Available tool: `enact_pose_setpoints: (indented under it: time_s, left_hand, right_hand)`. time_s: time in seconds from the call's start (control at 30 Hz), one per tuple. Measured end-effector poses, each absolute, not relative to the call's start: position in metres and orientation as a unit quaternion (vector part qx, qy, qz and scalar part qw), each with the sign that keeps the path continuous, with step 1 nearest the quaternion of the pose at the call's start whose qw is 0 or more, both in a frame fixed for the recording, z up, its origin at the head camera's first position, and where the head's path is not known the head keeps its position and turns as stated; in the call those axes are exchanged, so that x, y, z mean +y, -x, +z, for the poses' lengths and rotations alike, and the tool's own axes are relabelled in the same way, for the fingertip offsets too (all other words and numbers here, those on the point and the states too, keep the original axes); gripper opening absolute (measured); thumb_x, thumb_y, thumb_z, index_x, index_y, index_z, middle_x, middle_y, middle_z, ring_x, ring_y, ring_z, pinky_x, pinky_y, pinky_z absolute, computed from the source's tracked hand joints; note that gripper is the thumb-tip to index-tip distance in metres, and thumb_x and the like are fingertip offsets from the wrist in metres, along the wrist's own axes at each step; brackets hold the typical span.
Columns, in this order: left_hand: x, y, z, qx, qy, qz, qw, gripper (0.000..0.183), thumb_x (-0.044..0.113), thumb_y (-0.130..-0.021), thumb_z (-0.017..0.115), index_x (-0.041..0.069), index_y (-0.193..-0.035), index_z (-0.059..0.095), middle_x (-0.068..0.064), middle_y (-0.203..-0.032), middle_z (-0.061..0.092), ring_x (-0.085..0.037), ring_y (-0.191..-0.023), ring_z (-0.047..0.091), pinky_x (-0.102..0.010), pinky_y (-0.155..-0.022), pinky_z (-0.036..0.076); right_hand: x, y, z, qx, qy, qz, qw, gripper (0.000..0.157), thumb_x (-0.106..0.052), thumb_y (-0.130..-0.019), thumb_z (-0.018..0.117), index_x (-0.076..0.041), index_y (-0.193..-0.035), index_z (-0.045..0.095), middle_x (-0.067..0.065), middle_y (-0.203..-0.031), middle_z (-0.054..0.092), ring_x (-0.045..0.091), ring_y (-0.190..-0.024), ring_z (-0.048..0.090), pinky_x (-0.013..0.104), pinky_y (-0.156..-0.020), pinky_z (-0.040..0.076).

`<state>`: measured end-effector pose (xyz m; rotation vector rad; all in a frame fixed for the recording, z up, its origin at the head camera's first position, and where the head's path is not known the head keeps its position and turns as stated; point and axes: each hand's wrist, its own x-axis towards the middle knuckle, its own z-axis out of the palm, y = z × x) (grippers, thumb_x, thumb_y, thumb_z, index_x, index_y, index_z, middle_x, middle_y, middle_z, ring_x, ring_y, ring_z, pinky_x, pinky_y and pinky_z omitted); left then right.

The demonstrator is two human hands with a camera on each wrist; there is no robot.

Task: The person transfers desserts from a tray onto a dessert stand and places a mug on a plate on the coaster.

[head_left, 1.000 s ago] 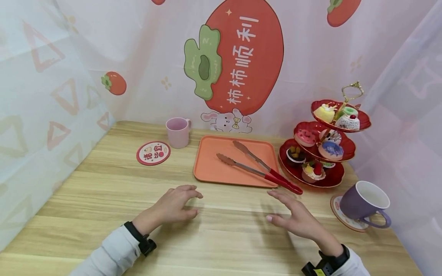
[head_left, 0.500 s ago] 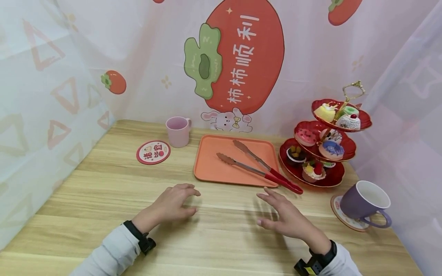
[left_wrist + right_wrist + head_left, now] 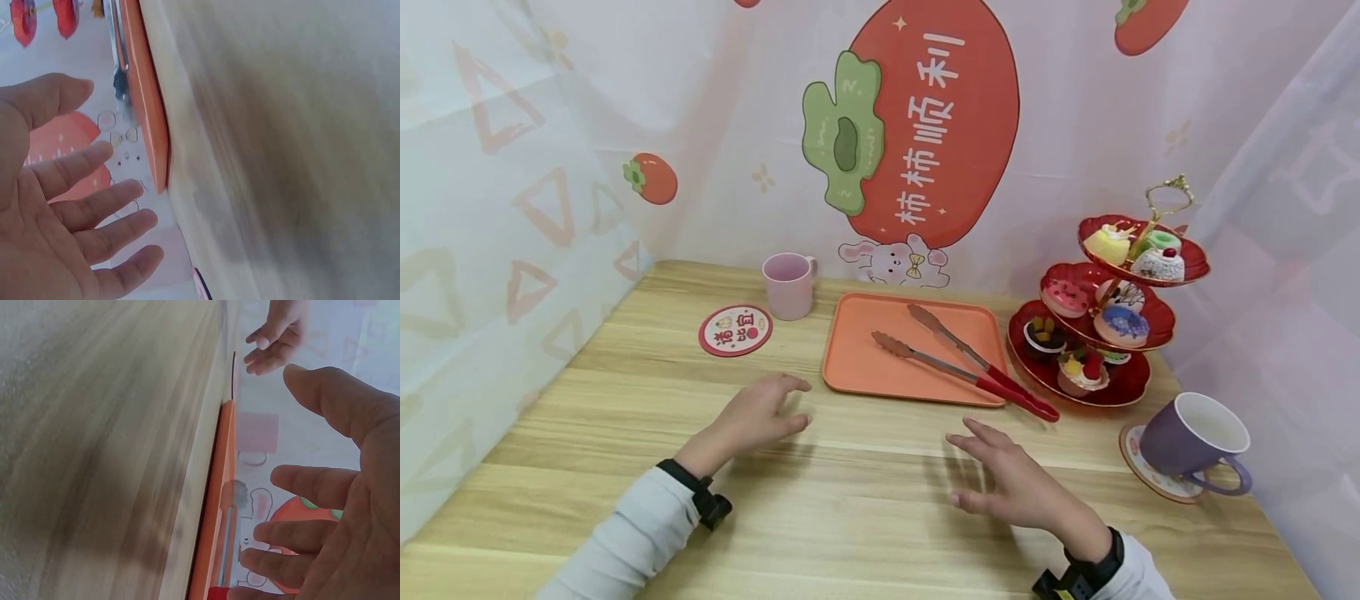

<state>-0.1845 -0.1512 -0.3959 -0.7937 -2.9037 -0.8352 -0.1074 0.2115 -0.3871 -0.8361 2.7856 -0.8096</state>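
While a printed fabric backdrop (image 3: pixel 925 125) fills the rear, its big orange-red persimmon bearing four white Chinese characters, 柿柿顺利, above a small cartoon rabbit, a pale wooden table (image 3: pixel 865 517) with straight lengthwise grain spreads below it. On the right a three-tier stand (image 3: pixel 1105 308) of glossy red scalloped plates with a gold ring handle carries small cakes and doughnuts. At the middle lies a flat rectangular orange tray (image 3: pixel 865 358) with rounded corners and a matte plastic look, and across it rest tongs (image 3: pixel 962 364) with red-sleeved handles, whose joined end juts over the tray's near right corner toward the stand. A purple mug (image 3: pixel 1195 437) tilts on a round coaster at the far right; a pink mug (image 3: pixel 788 285) stands upright left of the tray, just beside a round red-rimmed coaster (image 3: pixel 735 330) printed with characters too small to read surely. The left hand (image 3: pixel 752 417) hovers palm down over the table, near the tray's near left corner, fingers loosely spread and holding nothing. The right hand (image 3: pixel 1007 479) floats over bare wood just short of the tongs' red handles, fingers splayed, also holding nothing; both wrist views show relaxed, parted fingers.
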Motion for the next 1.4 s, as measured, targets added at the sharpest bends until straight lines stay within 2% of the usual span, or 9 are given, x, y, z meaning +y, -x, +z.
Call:
enact_pose_setpoints:
  time_s: [0.17,0.4,0.67,0.93,1.13,1.33,1.4]
  left_hand:
    - [-0.163,0.196,-0.393,-0.939,0.172,-0.297,-0.006,0.04,0.02,-0.082,0.067,-0.002,-0.115,0.06,-0.021,-0.114,0.059,-0.035,-0.098,0.057,-0.049,-0.08,0.045]
    - [-0.183,0.216,-0.386,-0.937,0.067,-0.342,-0.023,0.041,0.02,-0.085,0.063,-0.006,-0.116,0.058,-0.029,-0.115,0.055,-0.042,-0.105,0.053,-0.051,-0.083,0.042]
    - [-0.208,0.235,-0.387,-0.93,-0.017,-0.363,-0.048,0.051,0.027,-0.088,0.06,-0.01,-0.122,0.052,-0.028,-0.115,0.054,-0.037,-0.102,0.051,-0.046,-0.083,0.04]
    - [-0.226,0.249,-0.392,-0.93,-0.064,-0.362,-0.025,0.056,0.024,-0.088,0.056,-0.017,-0.124,0.044,-0.033,-0.119,0.048,-0.037,-0.098,0.046,-0.046,-0.082,0.04]
    - [-0.232,0.259,-0.394,-0.924,-0.092,-0.37,-0.016,0.051,0.019,-0.09,0.052,-0.02,-0.122,0.043,-0.031,-0.111,0.049,-0.036,-0.091,0.046,-0.043,-0.076,0.041]
    - [-0.232,0.268,-0.394,-0.909,-0.13,-0.395,-0.023,0.055,0.021,-0.092,0.05,-0.018,-0.129,0.037,-0.032,-0.12,0.045,-0.037,-0.101,0.044,-0.045,-0.085,0.04]
    - [-0.231,0.27,-0.395,-0.908,-0.139,-0.394,-0.018,0.055,0.021,-0.092,0.05,-0.018,-0.129,0.037,-0.032,-0.118,0.046,-0.037,-0.101,0.044,-0.045,-0.085,0.04]
  right_hand:
    - [0.209,0.104,-0.386,0.922,0.273,-0.267,0.068,0.065,-0.04,-0.08,0.071,-0.008,-0.134,0.05,0.021,-0.144,0.032,0.04,-0.129,0.03,0.061,-0.093,0.031]
    - [0.207,0.1,-0.384,0.919,0.282,-0.268,0.072,0.066,-0.042,-0.081,0.069,-0.007,-0.133,0.05,0.022,-0.143,0.032,0.04,-0.129,0.03,0.06,-0.093,0.031]
    - [0.208,0.097,-0.386,0.918,0.278,-0.272,0.075,0.067,-0.046,-0.08,0.069,-0.008,-0.133,0.051,0.021,-0.142,0.034,0.039,-0.128,0.031,0.06,-0.092,0.032]
    - [0.21,0.095,-0.388,0.917,0.276,-0.278,0.078,0.071,-0.053,-0.08,0.064,-0.008,-0.134,0.05,0.021,-0.143,0.033,0.039,-0.128,0.031,0.059,-0.092,0.033]
    - [0.209,0.093,-0.388,0.914,0.28,-0.284,0.078,0.069,-0.049,-0.081,0.066,-0.008,-0.134,0.05,0.021,-0.143,0.032,0.038,-0.128,0.031,0.059,-0.092,0.033]
    - [0.207,0.093,-0.387,0.91,0.285,-0.289,0.086,0.068,-0.048,-0.082,0.065,-0.008,-0.134,0.049,0.022,-0.143,0.031,0.038,-0.128,0.031,0.059,-0.091,0.033]
    - [0.206,0.093,-0.387,0.909,0.285,-0.291,0.092,0.068,-0.05,-0.083,0.063,-0.008,-0.134,0.049,0.022,-0.143,0.031,0.038,-0.128,0.031,0.059,-0.092,0.033]
